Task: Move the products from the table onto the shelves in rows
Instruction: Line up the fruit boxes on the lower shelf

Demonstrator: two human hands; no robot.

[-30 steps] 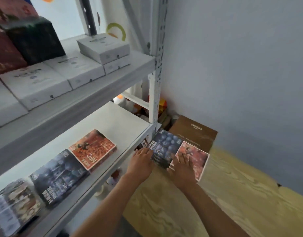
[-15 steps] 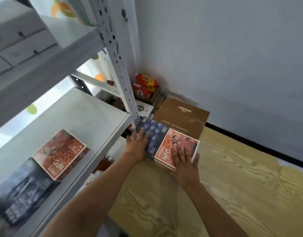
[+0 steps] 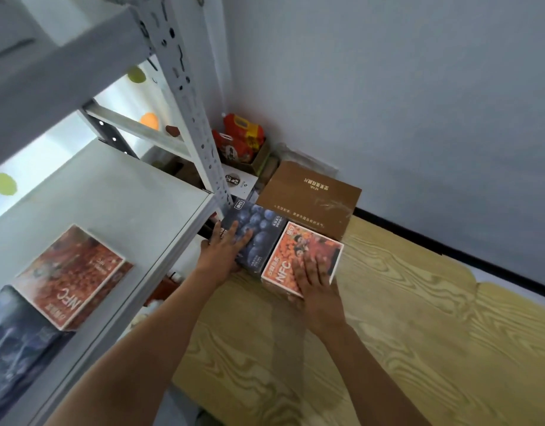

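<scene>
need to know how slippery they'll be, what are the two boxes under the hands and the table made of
Blueberry box and orange NFC box: likely printed cardboard under glossy film, judging by sheen and crisp edges. Table: light wood-grain, possibly laminate; bold, smooth, matte pattern.

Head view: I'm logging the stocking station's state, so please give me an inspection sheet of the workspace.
Surface: light wood-grain table, bare in front of the boxes.
Job's things: dark blueberry-print box and orange NFC fruit-print box side by side on the table; matching orange NFC box and dark box already on the white metal shelf.
Clutter: brown cardboard carton; red snack packs in the corner.
Grippers: left hand flat on the blueberry-print box; right hand flat on the orange box.
Cables: nothing seen.
Surroundings: grey wall.
</scene>
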